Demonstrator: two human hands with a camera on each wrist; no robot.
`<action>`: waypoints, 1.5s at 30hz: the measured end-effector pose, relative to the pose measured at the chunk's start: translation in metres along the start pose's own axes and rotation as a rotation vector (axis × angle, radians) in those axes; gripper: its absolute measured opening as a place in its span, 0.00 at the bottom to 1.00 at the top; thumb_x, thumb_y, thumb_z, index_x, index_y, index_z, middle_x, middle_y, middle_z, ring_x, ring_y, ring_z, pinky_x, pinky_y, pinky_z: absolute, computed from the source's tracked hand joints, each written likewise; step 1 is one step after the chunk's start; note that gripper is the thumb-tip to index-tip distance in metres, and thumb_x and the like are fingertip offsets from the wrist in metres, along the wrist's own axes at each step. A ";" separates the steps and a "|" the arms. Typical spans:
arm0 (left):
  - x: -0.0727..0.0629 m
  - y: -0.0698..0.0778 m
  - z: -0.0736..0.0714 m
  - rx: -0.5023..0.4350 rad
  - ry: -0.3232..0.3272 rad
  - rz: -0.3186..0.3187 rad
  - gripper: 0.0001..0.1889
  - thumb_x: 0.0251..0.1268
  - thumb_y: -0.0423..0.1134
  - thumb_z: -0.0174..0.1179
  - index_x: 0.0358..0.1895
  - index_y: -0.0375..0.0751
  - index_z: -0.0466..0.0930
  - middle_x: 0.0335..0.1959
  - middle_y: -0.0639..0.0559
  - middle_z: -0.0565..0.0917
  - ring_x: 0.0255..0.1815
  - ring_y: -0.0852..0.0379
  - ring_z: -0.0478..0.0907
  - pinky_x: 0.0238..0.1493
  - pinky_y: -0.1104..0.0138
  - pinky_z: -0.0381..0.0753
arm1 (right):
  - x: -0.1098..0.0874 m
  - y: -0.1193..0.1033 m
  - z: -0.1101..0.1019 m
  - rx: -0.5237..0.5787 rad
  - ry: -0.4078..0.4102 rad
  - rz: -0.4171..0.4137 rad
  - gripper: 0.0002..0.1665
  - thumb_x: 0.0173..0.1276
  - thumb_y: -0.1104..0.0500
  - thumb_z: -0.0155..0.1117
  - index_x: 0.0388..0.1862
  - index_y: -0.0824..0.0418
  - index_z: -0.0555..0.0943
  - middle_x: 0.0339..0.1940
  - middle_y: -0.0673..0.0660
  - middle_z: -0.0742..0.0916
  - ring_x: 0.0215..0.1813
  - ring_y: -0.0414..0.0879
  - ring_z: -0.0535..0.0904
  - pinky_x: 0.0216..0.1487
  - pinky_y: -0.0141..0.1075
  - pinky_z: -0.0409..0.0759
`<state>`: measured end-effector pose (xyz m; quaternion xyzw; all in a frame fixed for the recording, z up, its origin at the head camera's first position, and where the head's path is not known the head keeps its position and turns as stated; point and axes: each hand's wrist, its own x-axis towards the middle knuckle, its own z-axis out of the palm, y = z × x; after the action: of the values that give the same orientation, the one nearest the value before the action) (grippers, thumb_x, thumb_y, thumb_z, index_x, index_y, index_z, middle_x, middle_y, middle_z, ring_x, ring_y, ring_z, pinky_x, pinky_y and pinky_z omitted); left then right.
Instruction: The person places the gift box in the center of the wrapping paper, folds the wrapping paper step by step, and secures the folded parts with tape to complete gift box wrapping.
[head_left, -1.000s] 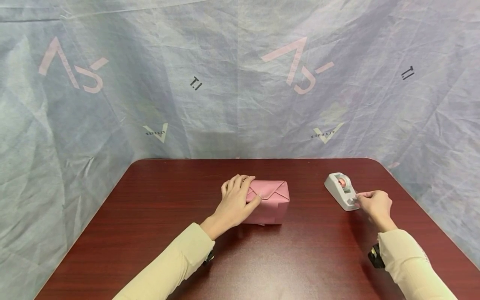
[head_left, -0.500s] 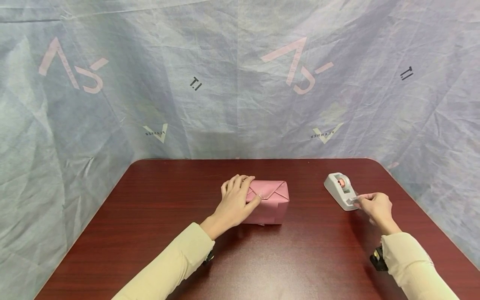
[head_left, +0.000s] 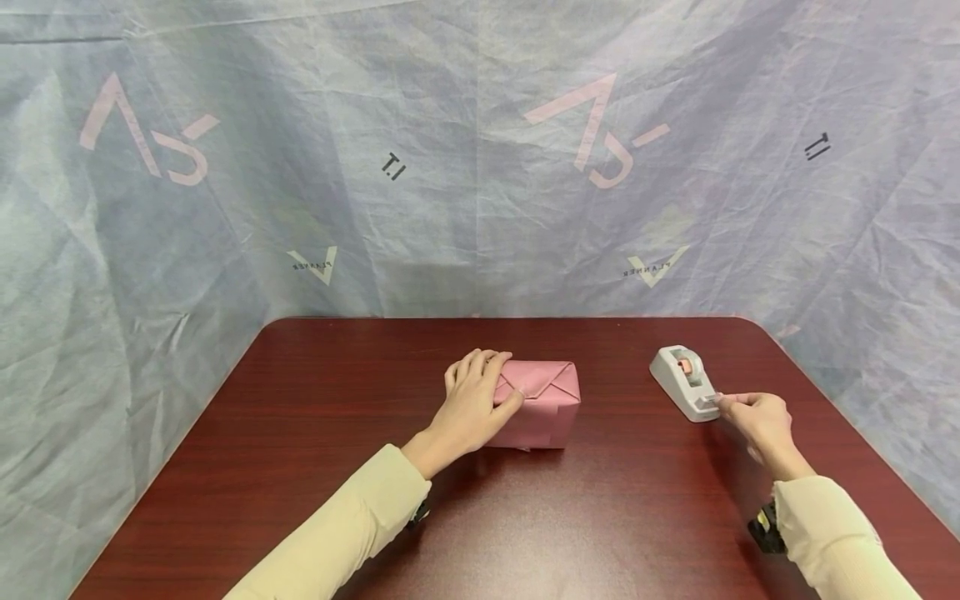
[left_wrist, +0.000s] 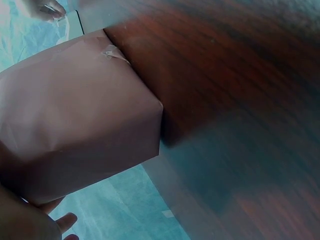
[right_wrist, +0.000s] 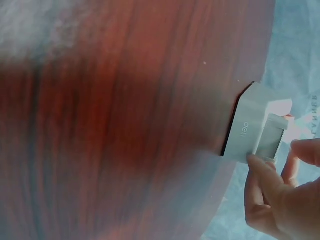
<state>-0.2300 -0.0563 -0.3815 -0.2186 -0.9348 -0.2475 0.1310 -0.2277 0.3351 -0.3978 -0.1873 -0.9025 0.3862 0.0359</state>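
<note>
My left hand (head_left: 467, 402) grips the left end of a box wrapped in pink paper (head_left: 534, 423), thumb over its near top edge and fingers across the far side. Folded flaps meet in a V on top; the left wrist view shows a smooth side of the box (left_wrist: 75, 95) and a small crumpled spot near one edge. To the right stands a light grey tape dispenser (head_left: 678, 385) with an orange-cored roll. My right hand (head_left: 759, 423) is at its cutter end, thumb and finger pinching the tape's clear end. One fingertip touches the dispenser (right_wrist: 245, 125) beside the toothed cutter.
Both things stand on a dark red-brown wooden table (head_left: 585, 517) with rounded far corners. A grey-blue printed cloth (head_left: 480, 208) hangs behind the table and along its sides. Cream sleeves and black wrist cameras are on both arms.
My right hand has moved slightly down and right at the dispenser's cutter end, the wrist lower than before. The left hand and the box have stayed in place.
</note>
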 end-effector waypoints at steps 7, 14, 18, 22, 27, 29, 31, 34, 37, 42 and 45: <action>0.000 0.001 0.000 0.003 0.004 0.003 0.30 0.61 0.56 0.44 0.65 0.47 0.60 0.60 0.49 0.64 0.66 0.50 0.56 0.62 0.51 0.48 | 0.000 -0.001 -0.003 0.138 -0.082 0.044 0.31 0.63 0.51 0.55 0.51 0.79 0.74 0.33 0.58 0.86 0.27 0.31 0.81 0.28 0.26 0.76; 0.000 0.001 -0.001 -0.004 0.003 0.010 0.31 0.61 0.57 0.45 0.65 0.45 0.61 0.60 0.48 0.65 0.66 0.50 0.56 0.62 0.50 0.48 | 0.000 -0.001 -0.003 0.163 -0.118 0.016 0.31 0.64 0.53 0.54 0.52 0.81 0.72 0.42 0.66 0.84 0.28 0.31 0.81 0.29 0.23 0.75; 0.000 0.000 0.000 0.000 0.006 0.014 0.31 0.61 0.57 0.45 0.65 0.46 0.61 0.60 0.48 0.65 0.65 0.50 0.57 0.62 0.51 0.49 | 0.001 0.002 -0.002 0.172 -0.105 0.030 0.28 0.63 0.55 0.55 0.49 0.81 0.73 0.29 0.54 0.87 0.26 0.28 0.79 0.27 0.22 0.74; 0.000 0.000 0.000 -0.006 0.003 0.012 0.30 0.61 0.56 0.45 0.65 0.46 0.60 0.60 0.48 0.65 0.65 0.50 0.57 0.62 0.51 0.49 | 0.001 0.004 -0.002 0.172 -0.100 0.041 0.26 0.63 0.56 0.55 0.48 0.81 0.74 0.18 0.42 0.85 0.25 0.25 0.77 0.26 0.21 0.72; 0.001 0.000 0.000 -0.021 -0.001 0.008 0.31 0.61 0.56 0.45 0.65 0.45 0.61 0.60 0.48 0.64 0.65 0.49 0.57 0.62 0.51 0.48 | 0.000 0.004 -0.002 0.095 -0.062 0.016 0.25 0.63 0.56 0.56 0.45 0.79 0.77 0.20 0.47 0.86 0.26 0.27 0.76 0.25 0.23 0.71; 0.001 0.000 0.000 -0.021 -0.001 0.008 0.31 0.61 0.56 0.45 0.65 0.45 0.61 0.60 0.47 0.64 0.65 0.49 0.57 0.62 0.51 0.48 | -0.001 0.003 -0.001 0.018 -0.007 -0.012 0.23 0.61 0.56 0.58 0.41 0.78 0.79 0.24 0.55 0.87 0.30 0.35 0.77 0.27 0.26 0.71; 0.001 0.000 0.000 -0.023 0.001 0.009 0.31 0.61 0.55 0.45 0.65 0.45 0.61 0.60 0.47 0.65 0.65 0.49 0.57 0.62 0.50 0.48 | -0.003 0.003 0.001 -0.048 0.047 -0.039 0.20 0.60 0.57 0.59 0.36 0.76 0.81 0.31 0.64 0.86 0.36 0.47 0.76 0.29 0.30 0.69; 0.000 0.000 0.001 -0.024 0.005 0.011 0.31 0.61 0.55 0.45 0.65 0.44 0.61 0.60 0.48 0.65 0.64 0.49 0.58 0.62 0.50 0.49 | -0.005 0.003 0.004 -0.097 0.094 -0.052 0.18 0.58 0.57 0.59 0.34 0.74 0.82 0.40 0.72 0.82 0.42 0.59 0.70 0.34 0.36 0.66; 0.000 0.000 0.001 -0.021 0.009 0.010 0.30 0.61 0.55 0.45 0.64 0.45 0.61 0.60 0.48 0.65 0.64 0.49 0.58 0.62 0.51 0.49 | -0.004 0.005 0.005 -0.090 0.089 -0.042 0.19 0.59 0.56 0.59 0.34 0.73 0.82 0.45 0.74 0.80 0.45 0.62 0.68 0.37 0.41 0.66; 0.000 0.000 0.001 -0.020 0.014 0.011 0.30 0.61 0.55 0.45 0.64 0.46 0.61 0.60 0.49 0.65 0.64 0.50 0.59 0.62 0.51 0.49 | -0.001 0.008 0.005 -0.082 0.079 -0.038 0.19 0.60 0.55 0.60 0.34 0.73 0.82 0.49 0.74 0.78 0.48 0.64 0.66 0.43 0.47 0.67; 0.000 0.000 0.001 -0.019 0.010 0.010 0.30 0.61 0.56 0.46 0.65 0.46 0.61 0.60 0.49 0.65 0.64 0.50 0.58 0.62 0.51 0.49 | 0.001 0.008 0.005 -0.088 0.083 -0.054 0.18 0.59 0.56 0.60 0.33 0.73 0.83 0.47 0.75 0.78 0.48 0.65 0.66 0.43 0.48 0.66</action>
<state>-0.2306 -0.0561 -0.3824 -0.2232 -0.9306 -0.2568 0.1350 -0.2270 0.3364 -0.4070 -0.1801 -0.9211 0.3369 0.0755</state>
